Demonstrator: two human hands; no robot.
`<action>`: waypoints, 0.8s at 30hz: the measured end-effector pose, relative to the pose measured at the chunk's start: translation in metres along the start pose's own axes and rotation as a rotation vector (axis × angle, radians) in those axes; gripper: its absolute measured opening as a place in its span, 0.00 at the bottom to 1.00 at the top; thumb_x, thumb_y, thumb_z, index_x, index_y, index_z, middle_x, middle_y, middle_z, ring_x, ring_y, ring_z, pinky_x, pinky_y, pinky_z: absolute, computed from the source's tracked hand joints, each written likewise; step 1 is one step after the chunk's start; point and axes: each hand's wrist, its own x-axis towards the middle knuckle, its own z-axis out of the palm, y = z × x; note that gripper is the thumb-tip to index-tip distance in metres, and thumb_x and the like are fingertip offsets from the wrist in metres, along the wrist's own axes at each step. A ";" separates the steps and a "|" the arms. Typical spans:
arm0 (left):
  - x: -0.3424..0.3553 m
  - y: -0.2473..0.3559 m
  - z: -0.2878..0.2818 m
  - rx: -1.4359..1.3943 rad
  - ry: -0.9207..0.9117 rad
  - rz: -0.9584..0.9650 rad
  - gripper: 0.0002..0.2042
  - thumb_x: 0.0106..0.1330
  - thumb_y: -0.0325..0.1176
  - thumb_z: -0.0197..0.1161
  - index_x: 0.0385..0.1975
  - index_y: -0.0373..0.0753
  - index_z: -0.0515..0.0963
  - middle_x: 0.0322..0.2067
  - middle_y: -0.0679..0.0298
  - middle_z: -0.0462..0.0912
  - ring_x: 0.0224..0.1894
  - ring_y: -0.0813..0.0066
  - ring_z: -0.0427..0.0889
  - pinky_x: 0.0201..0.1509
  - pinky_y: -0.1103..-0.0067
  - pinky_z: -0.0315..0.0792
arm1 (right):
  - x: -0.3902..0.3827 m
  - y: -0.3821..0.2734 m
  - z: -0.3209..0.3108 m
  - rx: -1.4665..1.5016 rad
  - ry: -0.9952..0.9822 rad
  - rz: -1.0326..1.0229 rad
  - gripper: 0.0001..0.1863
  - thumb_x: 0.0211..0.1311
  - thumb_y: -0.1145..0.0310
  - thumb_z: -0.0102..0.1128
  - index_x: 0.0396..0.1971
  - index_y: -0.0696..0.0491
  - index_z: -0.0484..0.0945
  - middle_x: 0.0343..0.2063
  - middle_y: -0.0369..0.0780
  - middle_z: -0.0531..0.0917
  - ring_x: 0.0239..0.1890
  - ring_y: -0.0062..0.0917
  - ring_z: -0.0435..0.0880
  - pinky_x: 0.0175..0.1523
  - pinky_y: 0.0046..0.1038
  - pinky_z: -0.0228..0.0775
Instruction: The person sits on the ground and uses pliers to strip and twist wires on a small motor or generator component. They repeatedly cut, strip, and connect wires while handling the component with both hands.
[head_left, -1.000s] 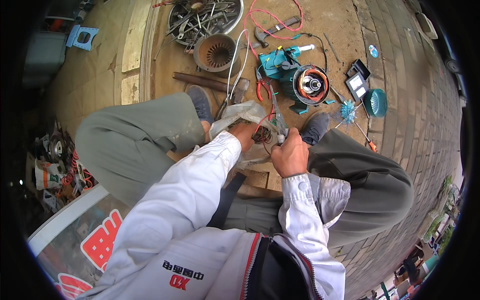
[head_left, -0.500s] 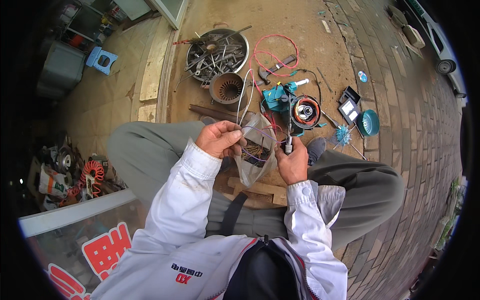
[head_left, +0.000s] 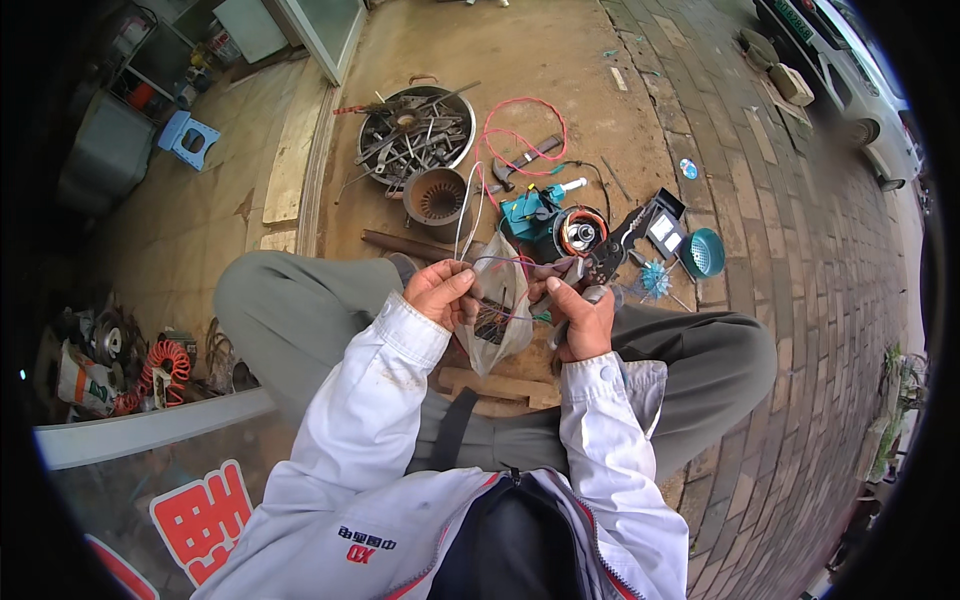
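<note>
Above the knees, left hand (head_left: 441,293) pinched a clear bag (head_left: 497,318) of wires; right hand (head_left: 582,318) gripped what looked like pliers (head_left: 612,252).

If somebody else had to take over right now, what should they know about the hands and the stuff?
Left hand: pinches the top edge of a clear plastic bag with thin wires inside.
Right hand: holds pliers and grips the bag's other side.
Bag hangs between the knees, open at the top.
On the ground ahead: a motor, a ribbed ring, a pan of tools, a red wire.
Done: bag lifted and open. Left: cannot tell.
</note>
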 end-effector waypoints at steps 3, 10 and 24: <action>0.002 -0.002 -0.001 -0.108 0.067 0.037 0.06 0.71 0.33 0.62 0.40 0.40 0.75 0.31 0.65 0.83 0.28 0.77 0.84 0.31 0.78 0.82 | -0.007 0.010 0.012 -0.002 -0.150 -0.023 0.11 0.58 0.74 0.67 0.39 0.61 0.78 0.29 0.40 0.85 0.31 0.23 0.83 0.39 0.25 0.76; 0.009 -0.012 -0.002 -0.143 0.094 -0.009 0.06 0.71 0.32 0.62 0.40 0.40 0.75 0.32 0.64 0.83 0.28 0.75 0.84 0.32 0.77 0.82 | -0.012 0.014 0.024 -0.137 -0.165 -0.087 0.09 0.63 0.72 0.64 0.38 0.61 0.77 0.26 0.38 0.83 0.27 0.20 0.80 0.33 0.23 0.71; 0.003 -0.021 0.031 0.670 -0.036 0.276 0.11 0.69 0.29 0.64 0.47 0.32 0.76 0.34 0.66 0.83 0.31 0.83 0.79 0.37 0.83 0.76 | -0.006 0.028 0.017 -0.310 -0.027 -0.063 0.05 0.64 0.74 0.61 0.35 0.60 0.78 0.24 0.34 0.82 0.25 0.16 0.76 0.32 0.21 0.69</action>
